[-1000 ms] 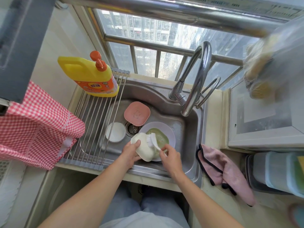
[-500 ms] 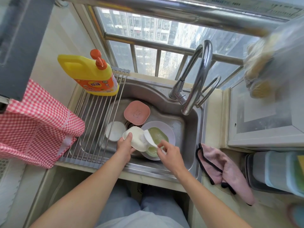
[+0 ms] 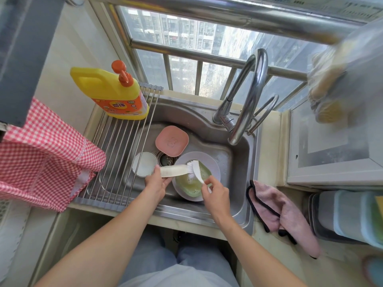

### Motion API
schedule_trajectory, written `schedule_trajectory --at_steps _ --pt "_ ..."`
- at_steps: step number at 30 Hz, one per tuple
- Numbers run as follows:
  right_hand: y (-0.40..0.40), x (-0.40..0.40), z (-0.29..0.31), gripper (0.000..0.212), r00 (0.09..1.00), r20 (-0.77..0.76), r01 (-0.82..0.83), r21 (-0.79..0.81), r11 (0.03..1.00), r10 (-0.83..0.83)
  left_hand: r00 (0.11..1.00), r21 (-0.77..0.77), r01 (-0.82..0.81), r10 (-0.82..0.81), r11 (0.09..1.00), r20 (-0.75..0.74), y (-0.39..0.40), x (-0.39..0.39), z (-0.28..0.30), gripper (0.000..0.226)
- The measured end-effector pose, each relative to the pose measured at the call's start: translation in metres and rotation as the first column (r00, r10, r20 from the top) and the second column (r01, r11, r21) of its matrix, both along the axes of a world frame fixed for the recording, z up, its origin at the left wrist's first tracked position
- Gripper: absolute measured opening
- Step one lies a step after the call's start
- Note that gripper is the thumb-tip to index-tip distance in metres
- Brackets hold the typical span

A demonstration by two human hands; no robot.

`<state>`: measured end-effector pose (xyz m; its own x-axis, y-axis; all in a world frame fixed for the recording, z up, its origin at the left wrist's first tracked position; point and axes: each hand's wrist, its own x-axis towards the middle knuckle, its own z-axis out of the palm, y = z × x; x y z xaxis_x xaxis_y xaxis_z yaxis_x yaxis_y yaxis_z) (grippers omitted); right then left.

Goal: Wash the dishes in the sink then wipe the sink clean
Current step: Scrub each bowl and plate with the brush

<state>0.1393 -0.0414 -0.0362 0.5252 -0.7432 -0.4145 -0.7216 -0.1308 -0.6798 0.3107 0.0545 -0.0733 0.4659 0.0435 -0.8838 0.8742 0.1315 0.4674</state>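
The left hand (image 3: 154, 182) is gripping a cream dish (image 3: 173, 170) on edge over the sink (image 3: 234, 160); the right hand (image 3: 214, 192) is pinching the brush (image 3: 194, 167) against its rim. Risk (wet, soapy): the dish could be slipping onto the plate (image 3: 215, 170) below.

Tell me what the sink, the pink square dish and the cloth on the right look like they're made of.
The sink looks like brushed stainless steel: grey with dull, streaky reflections. The pink square dish is probably matte plastic or melamine, since it shows an even colour and a moulded bear outline. The pink cloth seems to be a plush microfibre, fuzzy and softly folded, with black stitched edging.
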Motion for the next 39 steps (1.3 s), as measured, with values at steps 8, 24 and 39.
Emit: schedule_trajectory --at_steps 8,24,39 --pt "-0.009 -0.001 -0.002 0.013 0.998 -0.061 -0.001 0.042 0.999 0.003 1.0 0.019 0.029 -0.028 0.999 -0.009 0.002 0.009 0.0 0.019" --pt "-0.009 -0.004 -0.001 0.009 0.998 0.041 -0.05 -0.005 0.999 0.05 0.972 -0.234 0.165 -0.198 0.958 -0.123 -0.007 -0.012 -0.004 0.039" --pt "-0.007 0.005 0.008 0.006 0.984 -0.158 -0.107 -0.175 0.979 0.079 0.979 -0.098 0.149 -0.161 0.984 -0.126 0.002 -0.004 -0.002 0.04"
